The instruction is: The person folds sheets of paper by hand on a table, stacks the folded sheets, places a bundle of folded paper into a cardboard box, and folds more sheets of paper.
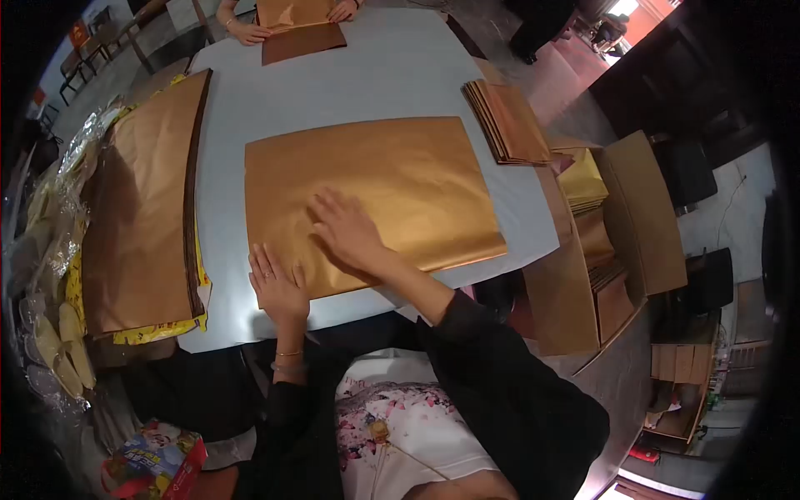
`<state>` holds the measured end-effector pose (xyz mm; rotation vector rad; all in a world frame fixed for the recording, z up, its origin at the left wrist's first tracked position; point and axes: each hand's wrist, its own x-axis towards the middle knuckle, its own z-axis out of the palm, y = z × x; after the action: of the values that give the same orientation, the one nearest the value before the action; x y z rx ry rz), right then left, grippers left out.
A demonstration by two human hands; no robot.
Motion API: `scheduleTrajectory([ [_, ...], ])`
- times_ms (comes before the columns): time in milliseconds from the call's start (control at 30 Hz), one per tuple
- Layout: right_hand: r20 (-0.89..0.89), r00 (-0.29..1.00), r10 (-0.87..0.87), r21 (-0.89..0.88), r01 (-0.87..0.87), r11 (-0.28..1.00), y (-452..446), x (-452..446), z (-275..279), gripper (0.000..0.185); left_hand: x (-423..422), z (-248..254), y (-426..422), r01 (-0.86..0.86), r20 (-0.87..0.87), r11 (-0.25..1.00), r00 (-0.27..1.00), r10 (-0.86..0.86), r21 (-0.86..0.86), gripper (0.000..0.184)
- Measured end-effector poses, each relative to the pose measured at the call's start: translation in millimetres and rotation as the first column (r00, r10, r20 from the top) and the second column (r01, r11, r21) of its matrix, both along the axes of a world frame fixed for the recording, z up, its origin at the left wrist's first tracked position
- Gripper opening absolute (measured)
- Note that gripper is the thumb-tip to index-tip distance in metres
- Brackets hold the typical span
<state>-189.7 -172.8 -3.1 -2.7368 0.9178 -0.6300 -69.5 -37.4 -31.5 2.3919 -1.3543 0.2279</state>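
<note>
A large gold-coloured paper sheet (417,192) lies flat on the table in front of me. My left hand (279,287) rests on its near left corner, palm down, fingers stretched out and holding nothing. Toward the middle-left of the sheet, my right hand (346,227) lies flat with its fingers spread; it is slightly smeared by motion. To the left is a stack of large brown-gold sheets (146,208). A pile of folded gold paper (508,121) sits at the table's right edge.
Across the light-covered table (375,83), another person's hands (248,33) handle a gold-brown paper piece (304,42). An open cardboard box (567,308) holding folded papers stands at the right. Clear plastic wrapping (62,200) lies at the far left, and a colourful package (154,458) sits below.
</note>
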Motion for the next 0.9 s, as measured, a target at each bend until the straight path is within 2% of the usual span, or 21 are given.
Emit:
scheduleTrajectory([
  [33, 0.013, 0.99, 0.14, 0.029, -0.14, 0.99, 9, 19, -2, 0.048, -1, 1, -2, -0.028, -0.021, 0.999, 0.999, 0.028, 0.039, 0.061],
  [133, -0.001, 0.983, 0.184, 0.098, -0.183, 0.978, 7, 36, -18, 0.05, -1, 5, 0, 0.003, -0.049, 1.0, 0.999, -0.002, 0.016, 0.062],
  [167, -0.145, 0.977, 0.159, -0.056, -0.168, 0.984, -7, 20, -21, 0.05, -1, 6, 0, 0.011, -0.07, 1.0, 0.997, -0.01, 0.012, 0.063],
  [233, -0.057, 0.998, 0.011, 0.022, -0.009, 1.0, -34, -10, -25, 0.05, -3, 10, -1, -0.005, -0.069, 1.0, 0.998, 0.007, 0.03, 0.063],
  [300, -0.216, 0.963, -0.161, -0.025, 0.16, 0.987, -70, -60, -20, 0.05, -4, 12, -2, -0.017, -0.07, 0.999, 0.997, 0.019, 0.037, 0.063],
  [333, -0.082, 0.966, -0.244, 0.011, 0.246, 0.969, -85, -87, -25, 0.049, -4, 12, -2, -0.018, -0.071, 0.999, 0.997, 0.021, 0.042, 0.063],
  [400, -0.244, 0.855, -0.457, -0.018, 0.467, 0.884, -116, -140, -26, 0.052, -5, 10, -1, -0.036, -0.024, 0.996, 0.999, 0.038, 0.083, 0.064],
  [467, -0.303, 0.762, -0.573, 0.091, 0.621, 0.778, -133, -174, -20, 0.055, -3, 7, -1, -0.029, -0.019, 0.997, 0.999, 0.03, 0.072, 0.064],
  [633, -0.3, 0.774, -0.557, 0.094, 0.606, 0.79, -127, -179, -11, 0.057, 0, 7, 1, -0.032, -0.055, 0.997, 0.998, 0.036, 0.076, 0.066],
  [700, -0.31, 0.756, -0.576, 0.093, 0.627, 0.773, -126, -177, -6, 0.057, 8, 0, 5, 0.012, -0.239, 0.999, 0.971, -0.023, -0.044, 0.065],
  [733, -0.304, 0.782, -0.544, 0.107, 0.596, 0.796, -125, -178, -7, 0.057, 9, 9, 5, -0.023, -0.365, 0.989, 0.931, -0.032, -0.144, 0.063],
  [767, -0.292, 0.781, -0.552, 0.102, 0.599, 0.794, -126, -180, -9, 0.057, 8, 20, 3, -0.062, -0.349, 0.989, 0.937, 0.012, -0.133, 0.063],
  [833, -0.275, 0.8, -0.534, 0.109, 0.578, 0.809, -128, -180, -13, 0.057, -3, 42, -16, -0.027, -0.219, 0.997, 0.976, 0.01, -0.074, 0.061],
  [900, -0.274, 0.774, -0.571, 0.1, 0.613, 0.784, -129, -180, -12, 0.055, -36, 66, -54, 0.199, -0.292, 0.967, 0.927, -0.238, -0.157, 0.061],
])
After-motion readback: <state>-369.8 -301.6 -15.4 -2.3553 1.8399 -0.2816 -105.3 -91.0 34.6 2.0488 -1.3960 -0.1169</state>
